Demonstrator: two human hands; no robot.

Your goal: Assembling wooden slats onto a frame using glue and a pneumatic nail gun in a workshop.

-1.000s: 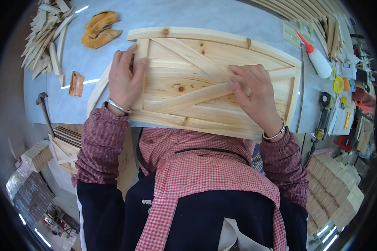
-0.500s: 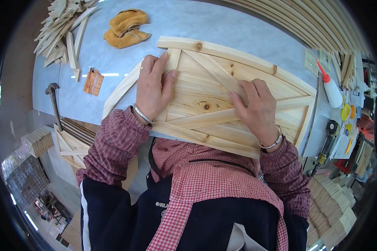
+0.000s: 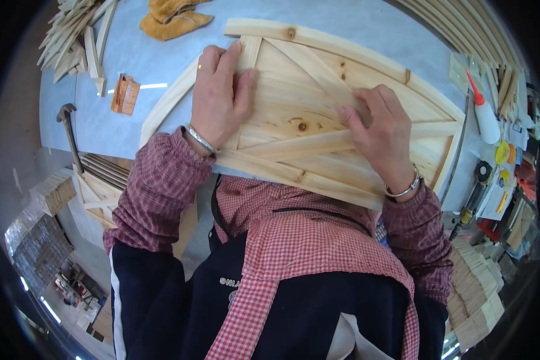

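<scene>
A pale wooden panel [image 3: 276,111] with a raised frame and crossing diagonal slats lies in front of me, its near edge close to my apron. My left hand [image 3: 219,90] grips its left end, with bent fingers and thumb on either side of the short end strip [image 3: 249,54]. Over the middle of the cross, my right hand [image 3: 383,123] has thumb and fingertips closed about the upper diagonal slat [image 3: 312,66]. The slat's lower end is hidden under those fingers. Beside my left wrist, a loose wooden strip [image 3: 169,105] sticks out at a slant.
Far left is a heap of wood offcuts [image 3: 72,42], near tan work gloves [image 3: 177,23] and a reddish-brown wood piece [image 3: 125,95]. A hammer [image 3: 70,132] lies at the left edge. A red-tipped glue bottle [image 3: 485,117] stands right, below long strips [image 3: 462,30].
The whole scene sits higher in the picture. My right hand has shifted slightly rightward on the panel, and its fingers look a little more raised. My left hand keeps its place on the end strip.
</scene>
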